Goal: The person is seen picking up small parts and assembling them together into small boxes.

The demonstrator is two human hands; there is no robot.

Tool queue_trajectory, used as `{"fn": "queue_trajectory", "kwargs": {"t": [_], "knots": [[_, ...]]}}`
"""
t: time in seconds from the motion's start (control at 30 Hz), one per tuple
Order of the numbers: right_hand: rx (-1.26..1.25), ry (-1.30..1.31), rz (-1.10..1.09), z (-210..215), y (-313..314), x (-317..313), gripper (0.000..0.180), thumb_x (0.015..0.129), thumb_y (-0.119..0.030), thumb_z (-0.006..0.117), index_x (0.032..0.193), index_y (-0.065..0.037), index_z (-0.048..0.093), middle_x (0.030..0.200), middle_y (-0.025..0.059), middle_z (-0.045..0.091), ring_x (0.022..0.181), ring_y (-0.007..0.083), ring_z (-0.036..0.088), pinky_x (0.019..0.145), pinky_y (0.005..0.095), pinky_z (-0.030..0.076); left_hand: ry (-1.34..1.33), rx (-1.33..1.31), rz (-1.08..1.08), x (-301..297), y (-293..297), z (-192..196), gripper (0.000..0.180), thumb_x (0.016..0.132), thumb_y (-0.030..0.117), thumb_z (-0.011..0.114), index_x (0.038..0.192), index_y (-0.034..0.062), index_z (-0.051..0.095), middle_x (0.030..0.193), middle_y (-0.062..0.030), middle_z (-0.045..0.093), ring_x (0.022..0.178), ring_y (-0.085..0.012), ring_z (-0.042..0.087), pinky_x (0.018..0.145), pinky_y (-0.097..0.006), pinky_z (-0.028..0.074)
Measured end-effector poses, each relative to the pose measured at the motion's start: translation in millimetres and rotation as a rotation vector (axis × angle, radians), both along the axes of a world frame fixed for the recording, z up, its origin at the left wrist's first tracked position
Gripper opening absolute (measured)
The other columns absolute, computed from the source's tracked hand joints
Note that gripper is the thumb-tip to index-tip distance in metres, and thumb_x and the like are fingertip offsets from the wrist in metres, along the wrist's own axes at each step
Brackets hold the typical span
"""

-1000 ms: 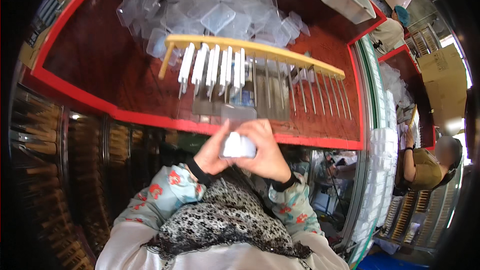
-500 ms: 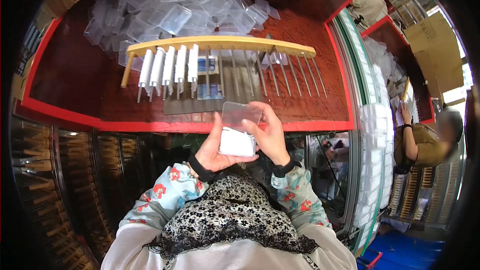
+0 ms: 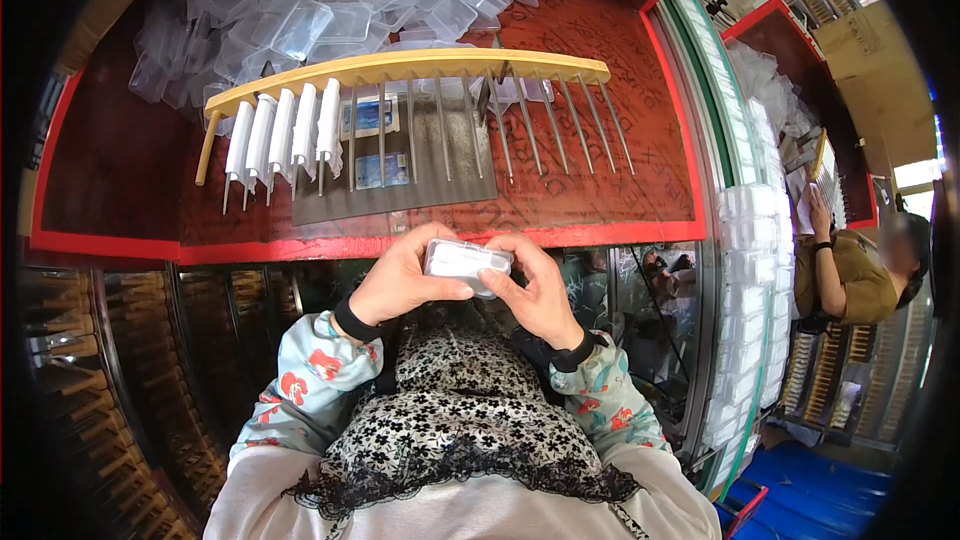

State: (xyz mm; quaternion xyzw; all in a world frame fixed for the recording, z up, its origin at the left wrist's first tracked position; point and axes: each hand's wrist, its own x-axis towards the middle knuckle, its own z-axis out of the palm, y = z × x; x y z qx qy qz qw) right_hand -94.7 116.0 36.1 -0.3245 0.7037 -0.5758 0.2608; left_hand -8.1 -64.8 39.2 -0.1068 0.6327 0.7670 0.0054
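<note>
Both hands hold one small clear plastic case (image 3: pixel 466 262) with white contents, just in front of the table's red front edge. My left hand (image 3: pixel 403 278) grips its left end, thumb along the lower side. My right hand (image 3: pixel 531 285) grips its right end. Beyond them a yellow wooden rack (image 3: pixel 400 68) with long metal prongs lies on the brown table (image 3: pixel 620 50). Several white filled cases (image 3: pixel 283 132) hang on the prongs at its left end. The other prongs are bare.
A heap of empty clear plastic cases (image 3: pixel 310 0) lies at the back of the table. Blue-and-white cards (image 3: pixel 378 145) rest on a grey sheet under the rack. Stacks of filled cases (image 3: pixel 745 270) line the right side, where another person (image 3: pixel 850 275) sits.
The case was turned in both hands from upright to lying flat and was lowered a little. The view shifted, so the rack now sits further left and higher.
</note>
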Motion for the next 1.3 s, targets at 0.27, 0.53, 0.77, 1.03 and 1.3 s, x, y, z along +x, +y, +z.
{"fn": "queue_trajectory", "kwargs": {"t": [0.27,0.53,0.77,1.03,1.3], "knots": [[0.001,0.430,-0.078,12.7,-15.1,0.5,0.036,0.079,-0.012,0.069,0.109,-0.002,0.052,0.103,0.0170,0.055,0.092,0.0333,0.058,0.077,0.0375,0.048,0.049,0.165,0.200,-3.4,7.6,-17.5,0.022,0.081,0.010,0.071,0.097,0.0051,0.056,0.093,0.0004,0.058,0.086,-0.0049,0.052,0.074,-0.022,0.045],[0.104,0.568,-0.004,17.7,-20.3,-5.1,0.041,0.071,-0.004,0.070,0.107,-0.002,0.050,0.103,0.0162,0.051,0.091,0.0351,0.054,0.077,0.0393,0.046,0.062,-0.052,0.217,2.1,5.3,-12.7,0.022,0.083,0.008,0.066,0.103,0.0035,0.057,0.093,0.0002,0.058,0.086,-0.0065,0.053,0.074,-0.022,0.045],[0.072,0.244,0.126,34.9,-23.8,-3.7,0.032,0.078,-0.007,0.068,0.106,0.000,0.053,0.096,0.0137,0.054,0.089,0.0300,0.055,0.078,0.0366,0.044,0.134,-0.216,0.168,29.9,-1.3,-8.7,0.019,0.082,0.008,0.068,0.097,0.0028,0.056,0.096,-0.0022,0.062,0.080,-0.0080,0.056,0.072,-0.023,0.045],[0.040,0.445,-0.082,26.4,-1.7,-6.0,0.027,0.079,-0.017,0.067,0.102,-0.005,0.058,0.097,0.0107,0.053,0.088,0.0275,0.053,0.075,0.0366,0.044,-0.117,0.661,-0.158,-1.6,-1.5,-8.7,0.050,0.093,0.048,0.045,0.116,0.0034,0.051,0.117,-0.0155,0.056,0.100,-0.0254,0.060,0.080,-0.039,0.054],[0.408,0.837,-0.579,30.7,125.1,-15.9,0.058,0.058,-0.022,0.074,0.105,-0.002,0.047,0.094,0.0175,0.052,0.086,0.0342,0.051,0.076,0.0417,0.044,-0.057,0.578,-0.366,-59.9,98.1,-1.6,0.052,0.093,0.029,0.054,0.135,0.0018,0.038,0.142,-0.0131,0.037,0.130,-0.0247,0.038,0.101,-0.041,0.038]]}}
